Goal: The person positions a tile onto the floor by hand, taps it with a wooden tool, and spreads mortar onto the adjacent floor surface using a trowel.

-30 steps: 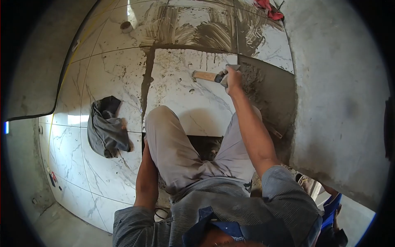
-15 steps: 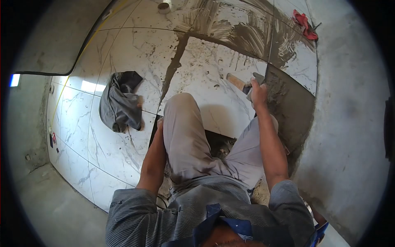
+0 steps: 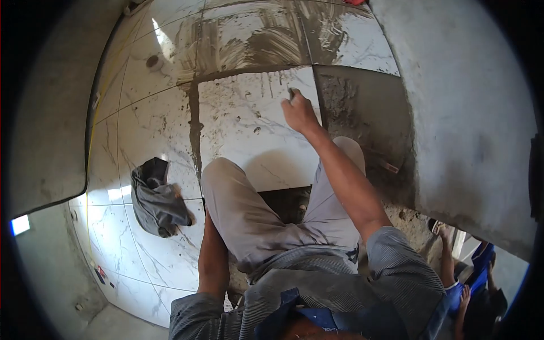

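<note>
My right hand (image 3: 299,113) is closed over the upper right part of a white marbled tile (image 3: 249,127). A small dark end of something shows at its fingers; the rest is hidden. Smears and drips of grey mortar lie on this tile, and a mortar-filled gap (image 3: 195,124) runs along its left side. Right of the tile is a bed of grey mortar (image 3: 368,107). My left forearm (image 3: 214,263) goes down beside my left knee, and the left hand is hidden behind the leg.
A crumpled grey cloth (image 3: 160,198) lies on tiles at the left. Behind are mortar-smeared tiles (image 3: 249,39) and a round pipe opening (image 3: 153,62). A concrete wall (image 3: 470,113) rises at the right. Another person's leg (image 3: 447,258) and hands show at the lower right.
The view has shifted and turned. My right hand has moved from the tile's right edge inward over the tile; the tool with a wooden part no longer shows clearly. My left hand has gone from sight.
</note>
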The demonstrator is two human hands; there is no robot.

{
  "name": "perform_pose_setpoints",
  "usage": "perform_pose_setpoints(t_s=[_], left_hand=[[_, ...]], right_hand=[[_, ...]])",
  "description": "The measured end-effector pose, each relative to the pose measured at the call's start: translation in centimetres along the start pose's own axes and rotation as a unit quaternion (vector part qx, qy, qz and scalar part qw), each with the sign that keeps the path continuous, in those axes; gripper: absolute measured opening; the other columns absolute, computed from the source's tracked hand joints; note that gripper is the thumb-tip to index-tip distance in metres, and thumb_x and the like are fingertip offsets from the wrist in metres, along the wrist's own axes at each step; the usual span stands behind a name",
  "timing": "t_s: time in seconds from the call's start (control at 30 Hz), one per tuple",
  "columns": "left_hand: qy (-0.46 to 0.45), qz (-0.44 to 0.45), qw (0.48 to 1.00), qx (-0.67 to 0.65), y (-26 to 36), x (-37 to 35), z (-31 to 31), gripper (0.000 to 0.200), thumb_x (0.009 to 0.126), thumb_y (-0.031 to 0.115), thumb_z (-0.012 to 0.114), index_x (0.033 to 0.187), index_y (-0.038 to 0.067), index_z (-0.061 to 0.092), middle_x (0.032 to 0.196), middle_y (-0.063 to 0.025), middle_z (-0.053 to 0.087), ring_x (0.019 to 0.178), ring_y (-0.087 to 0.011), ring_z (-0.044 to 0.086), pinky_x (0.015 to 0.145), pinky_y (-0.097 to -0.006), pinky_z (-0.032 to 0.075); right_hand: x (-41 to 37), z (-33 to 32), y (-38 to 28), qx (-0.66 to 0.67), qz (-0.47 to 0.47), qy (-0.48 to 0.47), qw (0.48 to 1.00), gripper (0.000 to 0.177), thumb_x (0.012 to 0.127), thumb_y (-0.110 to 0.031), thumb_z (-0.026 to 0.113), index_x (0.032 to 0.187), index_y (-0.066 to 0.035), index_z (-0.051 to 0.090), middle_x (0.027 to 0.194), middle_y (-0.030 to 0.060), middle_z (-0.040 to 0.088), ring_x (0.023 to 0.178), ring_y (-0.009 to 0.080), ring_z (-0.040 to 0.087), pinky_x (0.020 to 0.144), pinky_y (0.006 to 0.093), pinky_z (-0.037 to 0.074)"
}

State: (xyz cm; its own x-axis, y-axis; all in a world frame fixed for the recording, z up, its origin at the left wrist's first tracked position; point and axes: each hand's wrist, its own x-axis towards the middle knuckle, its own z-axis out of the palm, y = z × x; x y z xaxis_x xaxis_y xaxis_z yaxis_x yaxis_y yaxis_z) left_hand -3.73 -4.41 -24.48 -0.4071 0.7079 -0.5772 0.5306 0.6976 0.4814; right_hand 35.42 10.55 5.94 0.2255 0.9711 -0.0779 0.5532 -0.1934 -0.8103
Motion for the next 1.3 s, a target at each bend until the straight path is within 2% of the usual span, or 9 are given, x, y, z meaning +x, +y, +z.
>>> perform_pose_setpoints(t_s=[0.2,0.43,0.53,0.6,0.7,0.73,0.8,1.1,1.3], left_hand=[[-0.002,0.001,1.0,0.012,-0.6,0.6,-0.3,0.048,0.08,0.045,0.048,0.093,0.002,0.064,0.098,-0.0178,0.063,0.096,-0.03,0.06,0.08,-0.0388,0.046],[-0.009,0.009,1.0,0.016,-0.5,0.6,0.0,0.048,0.08,0.045,0.047,0.093,0.002,0.064,0.098,-0.0177,0.063,0.096,-0.03,0.06,0.08,-0.0389,0.046],[-0.004,0.006,1.0,0.014,-1.2,0.4,-0.1,0.048,0.081,0.045,0.047,0.093,0.002,0.064,0.098,-0.0176,0.063,0.096,-0.0299,0.06,0.08,-0.0389,0.046],[-0.004,0.006,1.0,0.013,-1.1,0.2,-0.2,0.048,0.081,0.045,0.047,0.093,0.002,0.064,0.098,-0.0176,0.063,0.096,-0.0299,0.06,0.08,-0.0389,0.046],[0.0,0.006,1.0,0.01,-1.9,0.0,-0.4,0.048,0.081,0.045,0.046,0.093,0.002,0.064,0.098,-0.0175,0.063,0.095,-0.0299,0.06,0.08,-0.0389,0.046],[0.0,0.004,1.0,0.009,-2.2,-0.1,-0.3,0.048,0.081,0.045,0.046,0.093,0.002,0.064,0.098,-0.0175,0.063,0.095,-0.0299,0.06,0.08,-0.039,0.046],[-0.001,0.003,1.0,0.008,-2.4,-0.5,-0.1,0.048,0.081,0.045,0.046,0.093,0.002,0.064,0.097,-0.0174,0.063,0.095,-0.0298,0.06,0.08,-0.039,0.047],[-0.009,0.008,1.0,0.016,-4.2,-1.0,1.7,0.048,0.082,0.045,0.045,0.092,0.003,0.064,0.097,-0.0172,0.063,0.095,-0.0297,0.06,0.079,-0.0391,0.047],[-0.015,0.034,0.998,0.048,-5.0,0.4,4.2,0.048,0.082,0.045,0.044,0.092,0.003,0.064,0.097,-0.0171,0.063,0.095,-0.0297,0.06,0.079,-0.0391,0.047]], right_hand=[[0.8,0.3,-0.9,0.018,0.033,-0.033,0.999,0.042,0.08,-0.021,0.047,0.111,0.008,0.047,0.094,0.0315,0.058,0.093,0.0426,0.056,0.082,0.0421,0.043],[2.7,0.1,-2.6,0.008,0.029,-0.027,0.999,0.043,0.08,-0.019,0.047,0.11,0.011,0.044,0.094,0.0337,0.056,0.094,0.0442,0.055,0.085,0.0449,0.043],[3.3,1.1,-2.5,0.059,0.008,-0.017,0.998,0.043,0.076,-0.021,0.049,0.106,0.01,0.049,0.094,0.0326,0.057,0.095,0.0432,0.055,0.085,0.0441,0.043],[5.3,3.0,0.0,0.066,0.064,-0.008,0.996,0.039,0.072,-0.022,0.049,0.096,0.008,0.057,0.092,0.0313,0.059,0.093,0.0414,0.057,0.084,0.043,0.044],[5.2,1.7,-1.9,0.114,0.069,-0.012,0.991,0.033,0.068,-0.023,0.05,0.077,0.008,0.06,0.07,0.0222,0.062,0.071,0.0308,0.063,0.066,0.0395,0.046],[5.3,2.0,-2.3,0.147,0.049,-0.008,0.988,0.028,0.069,-0.021,0.051,0.071,0.006,0.059,0.062,0.0157,0.06,0.059,0.0245,0.059,0.058,0.0372,0.044],[4.6,2.3,-4.0,0.205,0.033,0.017,0.978,0.024,0.073,-0.02,0.054,0.064,0.002,0.058,0.059,0.0071,0.056,0.051,0.015,0.051,0.048,0.0334,0.038],[6.4,7.9,-4.4,0.298,0.066,-0.039,0.952,0.021,0.075,-0.017,0.055,0.066,0.003,0.056,0.06,0.0093,0.055,0.054,0.0187,0.056,0.049,0.0315,0.043],[7.0,10.1,-5.9,0.272,0.075,-0.066,0.957,0.02,0.075,-0.018,0.055,0.064,-0.001,0.055,0.06,0.01,0.057,0.051,0.0186,0.055,0.048,0.0323,0.043]])
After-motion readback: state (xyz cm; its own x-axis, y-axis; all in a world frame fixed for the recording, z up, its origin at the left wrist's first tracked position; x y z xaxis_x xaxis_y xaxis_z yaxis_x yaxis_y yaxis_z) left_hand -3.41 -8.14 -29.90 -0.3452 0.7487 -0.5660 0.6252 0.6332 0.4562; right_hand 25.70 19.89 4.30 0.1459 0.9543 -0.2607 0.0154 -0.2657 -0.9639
